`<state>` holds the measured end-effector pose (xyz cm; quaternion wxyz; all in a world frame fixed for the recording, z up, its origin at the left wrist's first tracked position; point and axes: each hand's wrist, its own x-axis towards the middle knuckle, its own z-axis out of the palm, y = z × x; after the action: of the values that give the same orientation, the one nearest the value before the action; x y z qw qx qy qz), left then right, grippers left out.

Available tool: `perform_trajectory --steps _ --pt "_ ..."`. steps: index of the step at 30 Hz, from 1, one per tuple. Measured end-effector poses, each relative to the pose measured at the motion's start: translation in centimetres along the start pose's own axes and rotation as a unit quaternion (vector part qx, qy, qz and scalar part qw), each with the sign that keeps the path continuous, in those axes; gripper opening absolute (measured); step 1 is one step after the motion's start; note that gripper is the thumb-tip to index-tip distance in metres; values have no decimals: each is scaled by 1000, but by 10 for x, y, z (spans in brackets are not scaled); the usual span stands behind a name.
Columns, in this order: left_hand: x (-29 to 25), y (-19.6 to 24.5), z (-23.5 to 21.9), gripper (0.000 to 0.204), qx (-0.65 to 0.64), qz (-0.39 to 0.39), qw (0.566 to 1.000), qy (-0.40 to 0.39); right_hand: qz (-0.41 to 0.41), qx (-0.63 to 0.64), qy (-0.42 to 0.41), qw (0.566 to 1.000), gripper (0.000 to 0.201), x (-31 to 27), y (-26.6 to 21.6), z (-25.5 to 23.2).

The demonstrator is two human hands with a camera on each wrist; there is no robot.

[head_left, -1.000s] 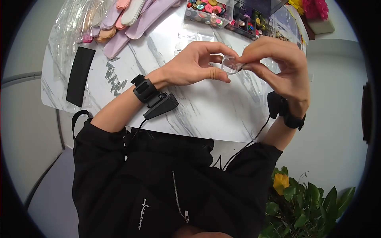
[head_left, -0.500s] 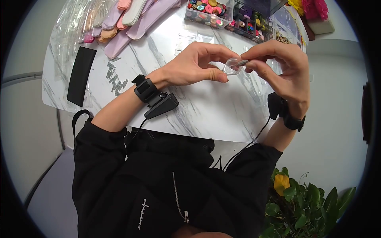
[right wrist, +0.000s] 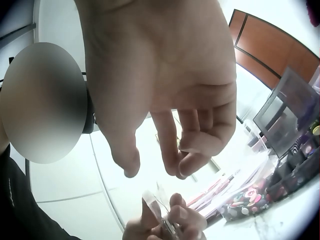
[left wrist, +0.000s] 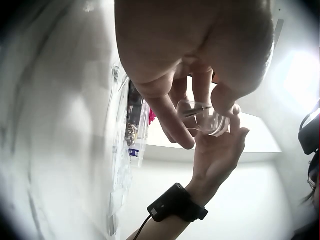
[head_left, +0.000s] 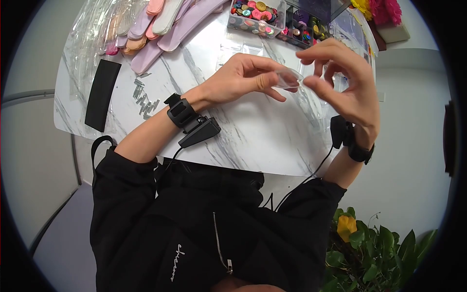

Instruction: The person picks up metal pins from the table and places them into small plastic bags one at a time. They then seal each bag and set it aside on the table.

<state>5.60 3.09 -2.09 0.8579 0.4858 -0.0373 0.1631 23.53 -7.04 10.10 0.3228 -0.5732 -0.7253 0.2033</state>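
My left hand point(head_left: 238, 82) pinches a small clear plastic piece point(head_left: 289, 78) between thumb and fingers, above the table. A thin metallic sliver point(left wrist: 197, 111) lies within the clear piece point(left wrist: 218, 124) in the left wrist view. Just right of it, my right hand point(head_left: 348, 85) is held up, thumb and forefinger apart with nothing between them. From the right wrist view, the right hand point(right wrist: 167, 75) has loosely bent fingers and does not touch the clear piece point(right wrist: 151, 202).
Small grey metal clips point(head_left: 143, 100) lie scattered on the marble-patterned table point(head_left: 272, 146), beside a black strip point(head_left: 102, 95). Pink, lilac and white strips point(head_left: 187, 29) and clear bags point(head_left: 92, 36) are at the back left. Button boxes point(head_left: 255, 24) stand at the back.
My right fingers have let go of the small grey thing and spread apart. The left hand has turned the clear piece, and its fingers have shifted.
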Motion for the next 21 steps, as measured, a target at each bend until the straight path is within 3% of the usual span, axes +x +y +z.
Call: perform_trajectory --steps 9,13,18,21 --pt "2 5 5 36 -6 -47 997 67 84 -45 -44 994 7 -2 16 9" --pt "2 6 8 33 70 -6 994 79 103 -27 -13 994 12 0 17 13" --pt "0 8 7 29 65 -11 994 91 114 5 -13 993 12 1 14 13" --pt "1 13 9 28 88 -31 990 107 86 0 -61 994 12 2 13 13"
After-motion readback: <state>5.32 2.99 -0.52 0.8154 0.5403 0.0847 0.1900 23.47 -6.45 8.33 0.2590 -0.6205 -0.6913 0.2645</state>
